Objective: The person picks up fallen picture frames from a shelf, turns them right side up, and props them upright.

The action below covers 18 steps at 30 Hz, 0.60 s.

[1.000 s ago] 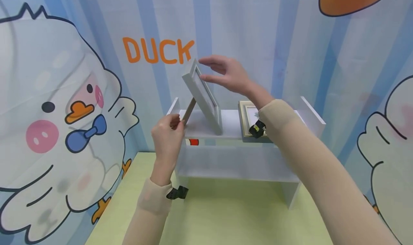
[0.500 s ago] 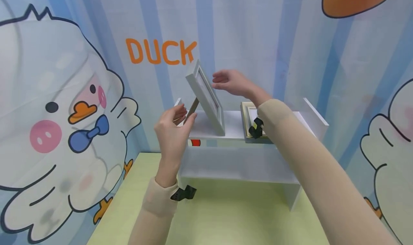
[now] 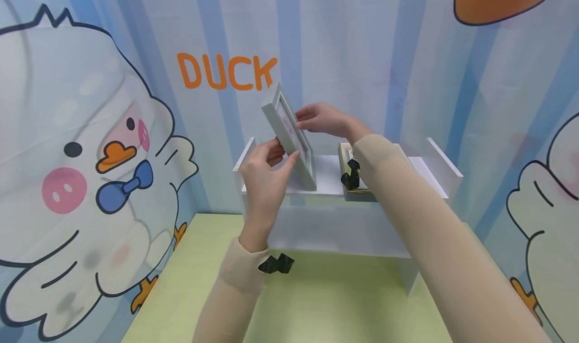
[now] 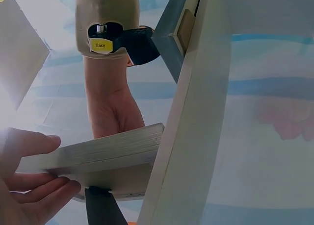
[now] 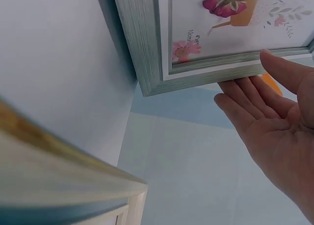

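A pale grey-green picture frame (image 3: pixel 283 124) leans back on the upper left of a white shelf (image 3: pixel 326 175). My left hand (image 3: pixel 267 171) grips its near side edge, with the thumb toward the front and the fingers on the back. Behind it, the left wrist view shows a dark support leg (image 4: pixel 104 208). My right hand (image 3: pixel 326 120) holds the far edge; in the right wrist view its thumb lies on the frame border (image 5: pixel 147 48) and its fingers pass behind. A flower print (image 5: pixel 223 8) shows inside the frame.
A cream-and-gold frame (image 3: pixel 345 164) lies flat at the shelf's right, partly hidden by my right sleeve. White side panels (image 3: pixel 445 166) rise at the shelf ends. Below are a lower board (image 3: pixel 339 227) and a yellow-green table (image 3: pixel 357 293). A printed curtain (image 3: pixel 344 46) hangs behind.
My left hand has left the support leg and moved right and up onto the frame's near edge. My right hand has come down from the top corner to the far edge.
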Motion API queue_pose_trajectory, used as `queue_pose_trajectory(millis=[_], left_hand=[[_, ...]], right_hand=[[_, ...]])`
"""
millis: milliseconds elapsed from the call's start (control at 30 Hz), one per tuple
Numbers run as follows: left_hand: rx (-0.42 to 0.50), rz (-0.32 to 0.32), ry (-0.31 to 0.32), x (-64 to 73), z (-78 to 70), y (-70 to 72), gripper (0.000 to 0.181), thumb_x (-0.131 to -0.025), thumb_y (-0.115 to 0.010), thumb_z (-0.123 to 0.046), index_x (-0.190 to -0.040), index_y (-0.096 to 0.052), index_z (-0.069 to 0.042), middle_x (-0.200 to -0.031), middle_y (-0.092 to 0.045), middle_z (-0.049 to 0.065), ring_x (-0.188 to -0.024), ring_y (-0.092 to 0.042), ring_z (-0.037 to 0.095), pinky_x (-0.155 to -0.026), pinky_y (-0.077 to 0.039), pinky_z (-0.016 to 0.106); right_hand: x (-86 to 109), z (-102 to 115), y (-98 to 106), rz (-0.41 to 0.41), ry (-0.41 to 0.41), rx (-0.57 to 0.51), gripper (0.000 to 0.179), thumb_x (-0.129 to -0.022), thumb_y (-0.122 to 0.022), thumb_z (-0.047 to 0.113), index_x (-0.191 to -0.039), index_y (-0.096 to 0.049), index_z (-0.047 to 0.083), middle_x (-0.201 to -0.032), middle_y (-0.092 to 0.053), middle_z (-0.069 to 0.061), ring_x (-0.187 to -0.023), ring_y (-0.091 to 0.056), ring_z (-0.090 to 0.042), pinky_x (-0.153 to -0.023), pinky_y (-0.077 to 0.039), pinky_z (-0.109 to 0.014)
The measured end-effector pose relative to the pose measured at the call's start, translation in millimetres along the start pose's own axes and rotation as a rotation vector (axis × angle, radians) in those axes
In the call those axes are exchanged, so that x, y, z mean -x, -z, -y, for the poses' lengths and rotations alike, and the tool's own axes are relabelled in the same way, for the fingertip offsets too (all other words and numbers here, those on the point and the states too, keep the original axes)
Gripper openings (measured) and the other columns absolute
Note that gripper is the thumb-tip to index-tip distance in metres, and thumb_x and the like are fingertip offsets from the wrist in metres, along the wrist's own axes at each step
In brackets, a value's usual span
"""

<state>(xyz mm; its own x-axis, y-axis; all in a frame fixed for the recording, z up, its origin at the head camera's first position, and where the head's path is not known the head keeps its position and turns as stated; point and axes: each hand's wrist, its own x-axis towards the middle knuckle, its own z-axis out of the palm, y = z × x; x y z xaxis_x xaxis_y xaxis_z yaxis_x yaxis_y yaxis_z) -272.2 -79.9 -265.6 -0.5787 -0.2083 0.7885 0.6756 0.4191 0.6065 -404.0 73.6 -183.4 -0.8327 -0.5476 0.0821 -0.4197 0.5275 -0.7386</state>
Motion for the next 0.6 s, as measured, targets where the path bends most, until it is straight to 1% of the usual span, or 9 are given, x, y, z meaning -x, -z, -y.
queue_pose_trajectory(millis=[100,167,300,433,533,600], left_hand=[[-0.009,-0.012,-0.001,-0.5,3.2,-5.0,0.027,-0.080,-0.076,-0.017,-0.101,-0.068,-0.001,-0.093,-0.067,0.011,-0.084,-0.068,0.021,-0.077,-0.057,0.025],[-0.020,-0.019,-0.003,-0.5,4.9,-7.5,0.027,-0.079,-0.077,-0.017,-0.099,-0.067,0.000,-0.092,-0.066,0.011,-0.082,-0.068,0.020,-0.075,-0.057,0.025],[-0.045,-0.026,-0.012,-0.6,6.1,-8.8,0.027,-0.079,-0.077,-0.018,-0.097,-0.067,-0.001,-0.092,-0.066,0.011,-0.080,-0.068,0.018,-0.073,-0.058,0.025],[-0.028,-0.010,0.003,-1.7,7.0,-4.5,0.026,-0.079,-0.076,-0.018,-0.097,-0.067,-0.001,-0.091,-0.067,0.010,-0.078,-0.068,0.018,-0.072,-0.058,0.027],[-0.006,0.011,0.033,-3.5,9.1,1.5,0.025,-0.080,-0.075,-0.018,-0.097,-0.067,-0.002,-0.089,-0.069,0.009,-0.075,-0.068,0.017,-0.070,-0.058,0.028],[-0.009,0.026,0.052,-5.2,11.4,6.0,0.025,-0.080,-0.075,-0.019,-0.098,-0.068,-0.003,-0.089,-0.070,0.008,-0.074,-0.068,0.015,-0.070,-0.059,0.028]], right_hand=[[-2.5,0.3,-1.0,0.007,-0.009,-0.022,0.050,-0.097,-0.054,0.018,-0.141,-0.040,0.001,-0.143,-0.045,-0.015,-0.131,-0.045,-0.026,-0.109,-0.039,-0.037],[-2.9,0.0,-1.7,0.007,-0.012,-0.040,0.049,-0.097,-0.054,0.016,-0.141,-0.040,-0.001,-0.142,-0.046,-0.016,-0.130,-0.046,-0.027,-0.109,-0.039,-0.037],[-3.1,-0.3,-2.1,0.012,-0.008,-0.052,0.049,-0.097,-0.054,0.015,-0.140,-0.039,-0.002,-0.142,-0.045,-0.017,-0.131,-0.045,-0.028,-0.110,-0.039,-0.037],[-1.7,-0.7,-0.7,0.026,-0.013,-0.064,0.049,-0.097,-0.052,0.014,-0.141,-0.038,-0.002,-0.143,-0.045,-0.018,-0.131,-0.045,-0.029,-0.109,-0.039,-0.037],[-0.1,-0.3,0.8,0.035,-0.017,-0.069,0.049,-0.097,-0.052,0.013,-0.141,-0.038,-0.003,-0.143,-0.044,-0.019,-0.130,-0.045,-0.030,-0.110,-0.039,-0.038],[1.2,0.1,1.7,0.038,-0.020,-0.061,0.049,-0.097,-0.052,0.014,-0.141,-0.038,-0.003,-0.143,-0.044,-0.019,-0.130,-0.046,-0.030,-0.110,-0.039,-0.039]])
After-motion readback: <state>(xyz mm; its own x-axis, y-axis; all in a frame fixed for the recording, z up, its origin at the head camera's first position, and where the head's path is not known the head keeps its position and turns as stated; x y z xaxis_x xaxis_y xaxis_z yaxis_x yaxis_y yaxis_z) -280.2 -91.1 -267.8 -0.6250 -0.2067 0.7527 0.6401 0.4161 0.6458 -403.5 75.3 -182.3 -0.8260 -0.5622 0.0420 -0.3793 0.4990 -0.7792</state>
